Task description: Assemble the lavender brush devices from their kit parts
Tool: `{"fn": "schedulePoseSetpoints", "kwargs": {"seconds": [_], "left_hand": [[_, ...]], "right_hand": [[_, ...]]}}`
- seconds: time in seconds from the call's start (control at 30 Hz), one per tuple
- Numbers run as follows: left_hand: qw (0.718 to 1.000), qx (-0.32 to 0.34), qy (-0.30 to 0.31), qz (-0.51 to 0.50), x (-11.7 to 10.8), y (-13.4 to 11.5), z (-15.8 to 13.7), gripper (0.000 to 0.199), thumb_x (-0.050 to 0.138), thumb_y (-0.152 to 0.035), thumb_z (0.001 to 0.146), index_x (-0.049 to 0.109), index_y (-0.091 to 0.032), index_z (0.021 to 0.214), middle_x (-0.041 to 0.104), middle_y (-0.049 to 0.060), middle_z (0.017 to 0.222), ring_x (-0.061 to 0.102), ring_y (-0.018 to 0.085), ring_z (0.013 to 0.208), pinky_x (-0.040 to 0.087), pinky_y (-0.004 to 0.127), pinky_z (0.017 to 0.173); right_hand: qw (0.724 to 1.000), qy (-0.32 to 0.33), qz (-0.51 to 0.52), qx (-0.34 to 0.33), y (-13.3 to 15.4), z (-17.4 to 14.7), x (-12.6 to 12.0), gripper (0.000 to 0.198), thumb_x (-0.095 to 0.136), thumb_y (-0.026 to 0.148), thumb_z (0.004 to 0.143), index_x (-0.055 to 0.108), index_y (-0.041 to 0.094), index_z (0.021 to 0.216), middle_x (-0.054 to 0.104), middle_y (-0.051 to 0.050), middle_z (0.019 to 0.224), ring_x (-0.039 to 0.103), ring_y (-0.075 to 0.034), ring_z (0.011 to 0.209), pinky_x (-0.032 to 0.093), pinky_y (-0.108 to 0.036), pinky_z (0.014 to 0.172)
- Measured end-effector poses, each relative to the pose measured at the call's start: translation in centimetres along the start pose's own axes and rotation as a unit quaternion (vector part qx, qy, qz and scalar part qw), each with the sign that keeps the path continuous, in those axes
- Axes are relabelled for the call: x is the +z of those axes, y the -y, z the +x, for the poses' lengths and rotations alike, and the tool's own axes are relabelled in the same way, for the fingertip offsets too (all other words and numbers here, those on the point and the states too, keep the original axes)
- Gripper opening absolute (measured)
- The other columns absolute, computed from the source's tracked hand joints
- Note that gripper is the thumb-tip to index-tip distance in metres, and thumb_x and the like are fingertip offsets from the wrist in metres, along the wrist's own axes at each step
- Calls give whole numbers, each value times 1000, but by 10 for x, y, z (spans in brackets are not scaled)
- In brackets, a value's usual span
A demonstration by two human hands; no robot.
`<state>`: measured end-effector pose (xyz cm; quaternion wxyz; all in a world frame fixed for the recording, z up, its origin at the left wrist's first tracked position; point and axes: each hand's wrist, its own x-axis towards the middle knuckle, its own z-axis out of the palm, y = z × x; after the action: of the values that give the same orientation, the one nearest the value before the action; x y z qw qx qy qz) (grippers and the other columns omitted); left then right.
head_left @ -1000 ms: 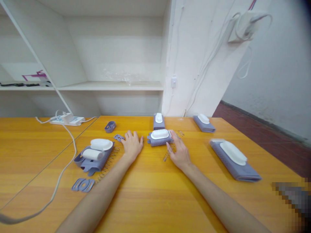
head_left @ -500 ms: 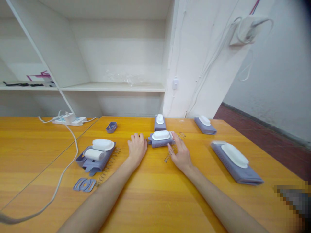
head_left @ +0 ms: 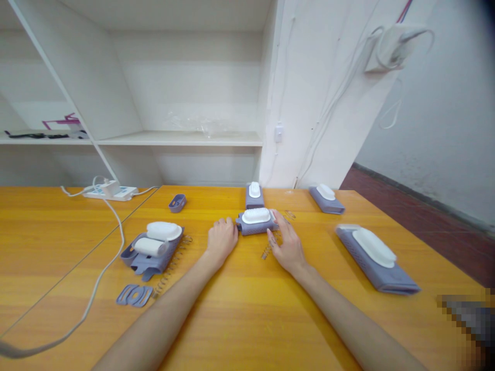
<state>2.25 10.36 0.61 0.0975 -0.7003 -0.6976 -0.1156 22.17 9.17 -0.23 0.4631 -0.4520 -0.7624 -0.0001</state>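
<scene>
A purple-grey plastic case [head_left: 257,229] lies on the table in front of me, with a white oval bristled brush [head_left: 256,216] on top. My left hand [head_left: 223,238] is closed at the tabbed left end of the case; its fingertips are partly hidden. At the other end, my right hand [head_left: 286,245] grips the case between thumb and fingers. A metal coil spring [head_left: 265,251] lies partly behind the right hand, and another loose coil [head_left: 290,215] rests beyond it.
More purple-grey cases with white brushes stand behind [head_left: 254,201], at back right [head_left: 328,203] and at right [head_left: 377,265]. On the left are a case with a white roller [head_left: 150,247], a long spring [head_left: 172,268], flat plastic pieces [head_left: 134,295], a small cup [head_left: 177,203] and a power strip [head_left: 119,193].
My left hand has shifted slightly right, up against the left end of the case. My right hand and the other things stay in place.
</scene>
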Motion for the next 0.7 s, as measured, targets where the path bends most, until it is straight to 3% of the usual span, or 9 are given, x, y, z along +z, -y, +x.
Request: {"fn": "schedulePoseSetpoints", "kwargs": {"seconds": [0.2, 0.33, 0.5, 0.6, 0.7], "left_hand": [[997, 74, -9, 9, -6, -15, -12, 38, 29, -30, 91, 61, -11, 84, 63, 15, 82, 62, 27, 78, 46, 34, 61], [993, 119, 2, -5, -10, -28, -23, 38, 29, -32, 92, 59, -11, 85, 64, 15, 74, 64, 26, 69, 46, 33, 58], [991, 134, -3, -2, -11, -37, -29, 31, 29, -25, 91, 57, -13, 86, 65, 14, 72, 65, 26, 67, 45, 30, 56], [992, 124, 3, -3, -10, -32, -26, 27, 29, -20, 89, 56, -13, 87, 65, 14, 71, 65, 27, 66, 45, 31, 54], [996, 91, -3, -8, -12, -24, -20, 25, 31, -19, 88, 55, -13, 92, 65, 14, 69, 65, 28, 64, 43, 31, 54]], "right_hand": [[1000, -20, 4, -6, -1, 0, 0, 55, 45, 27, 88, 29, 23, 140, 54, -10, 126, 54, -23, 111, 43, -41, 96], [999, -14, 21, 21, -1, -3, -2, 51, 47, 28, 87, 34, 24, 137, 66, -6, 101, 64, -19, 85, 50, -33, 82], [999, 3, 24, 33, -2, -6, -2, 42, 46, 30, 87, 45, 21, 129, 68, -2, 75, 63, -16, 65, 51, -27, 67], [997, 69, 40, 13, -1, -7, -2, 38, 45, 29, 88, 48, 20, 125, 68, -2, 76, 64, -16, 68, 51, -27, 68], [988, 140, 66, -26, 3, -5, -3, 38, 46, 28, 87, 48, 21, 124, 67, -6, 97, 63, -19, 90, 50, -32, 82]]}}
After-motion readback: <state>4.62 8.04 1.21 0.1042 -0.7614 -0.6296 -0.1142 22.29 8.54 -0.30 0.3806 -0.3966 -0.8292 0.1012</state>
